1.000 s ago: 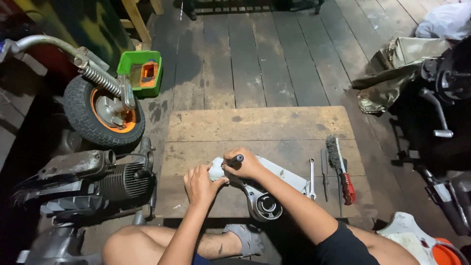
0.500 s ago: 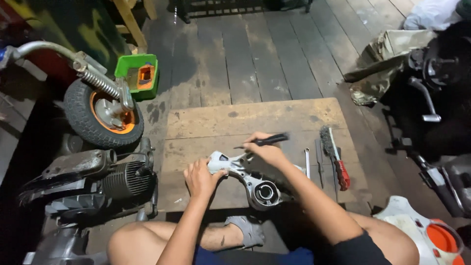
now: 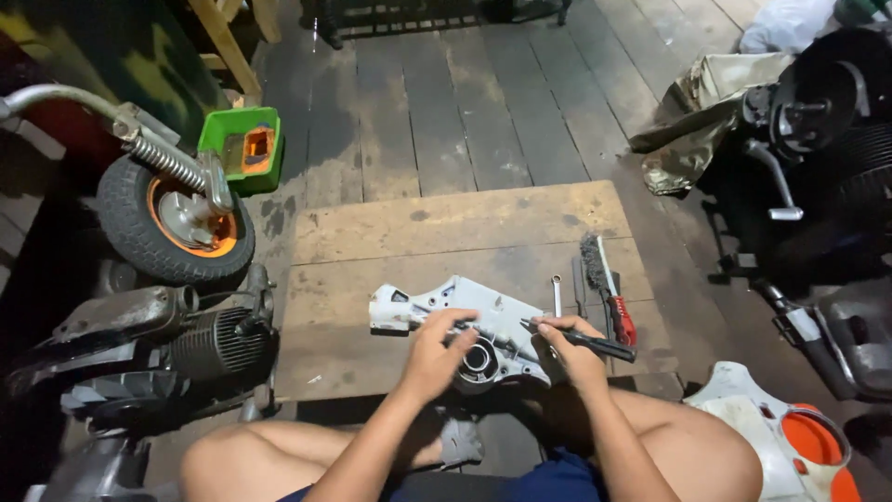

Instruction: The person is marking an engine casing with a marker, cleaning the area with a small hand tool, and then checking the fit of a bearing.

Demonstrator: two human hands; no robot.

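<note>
A pale metal engine cover (image 3: 437, 302) with a round bearing hole (image 3: 478, 361) lies on a wooden board (image 3: 446, 228) in front of my knees. My left hand (image 3: 434, 350) rests on the cover beside the hole, fingers curled over its edge. My right hand (image 3: 573, 350) grips a black-handled screwdriver (image 3: 595, 343) lying nearly flat, its tip pointing left at the cover's middle.
A small spanner (image 3: 556, 294), a wire brush (image 3: 595, 260) and a red-handled tool (image 3: 621, 321) lie on the board to the right. A small wheel with an orange rim (image 3: 177, 223), a green box (image 3: 243, 149) and an engine (image 3: 177, 344) stand left. Scooter parts (image 3: 818, 149) crowd the right.
My right hand has come down from the top of the cover to its right side and laid the screwdriver flat. My left hand shifted right, onto the cover by the hole.
</note>
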